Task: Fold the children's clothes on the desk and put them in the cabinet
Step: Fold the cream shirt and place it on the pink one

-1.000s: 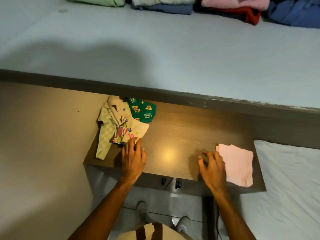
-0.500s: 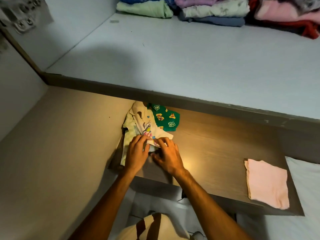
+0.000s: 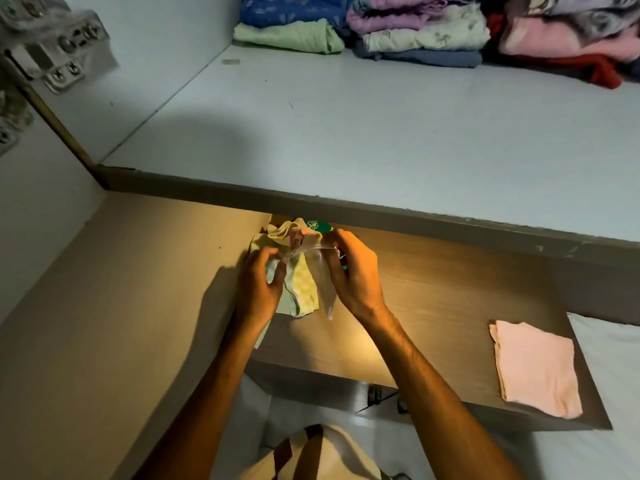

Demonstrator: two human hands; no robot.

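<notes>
Both hands, the left hand (image 3: 258, 284) and the right hand (image 3: 353, 271), are pinching a small shirt (image 3: 301, 271) (all bunched up) above the desk (image 3: 433, 306), at its back left corner.

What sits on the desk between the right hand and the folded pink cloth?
Nothing. In the head view the wooden desk top is bare between the right hand, which holds the pale garment, and the folded pink cloth.
</notes>
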